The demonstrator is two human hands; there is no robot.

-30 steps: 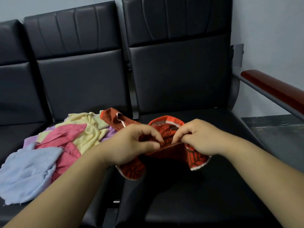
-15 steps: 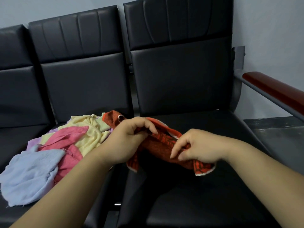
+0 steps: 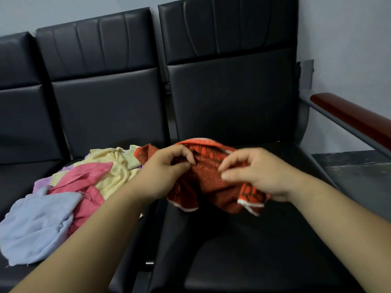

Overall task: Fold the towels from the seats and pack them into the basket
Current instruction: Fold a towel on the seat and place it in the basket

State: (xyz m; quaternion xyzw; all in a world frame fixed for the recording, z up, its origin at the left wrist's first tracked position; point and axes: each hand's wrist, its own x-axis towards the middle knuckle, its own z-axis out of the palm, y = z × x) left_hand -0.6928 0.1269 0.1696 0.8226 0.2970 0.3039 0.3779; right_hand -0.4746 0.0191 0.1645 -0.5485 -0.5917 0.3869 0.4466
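Since half a second ago the red-orange patterned terry towel (image 3: 211,178) has been bunched higher between the hands, and the right hand (image 3: 262,176) has been opened out of its pinch. The left hand (image 3: 165,174) is held with the wrist bent, thumb and curled forefinger pinched on a fold at the towel's upper edge. The right hand is poised over the towel's right half, fingers (image 3: 232,160) loosely spread and motion-blurred; whether cloth is caught under the palm cannot be told. The towel is held just above the black padded leatherette seat (image 3: 264,261), with its white-hemmed corners left hanging. Its nap is coarse and looped. On the neighbouring black seat (image 3: 19,178) thin crumpled cloths are heaped: pale yellow towel (image 3: 114,166), pink towel (image 3: 84,180), light blue towel (image 3: 36,225), and a lilac towel (image 3: 41,183) mostly buried. A glossy red-brown armrest (image 3: 355,121) is carried on a grey metal bar at right
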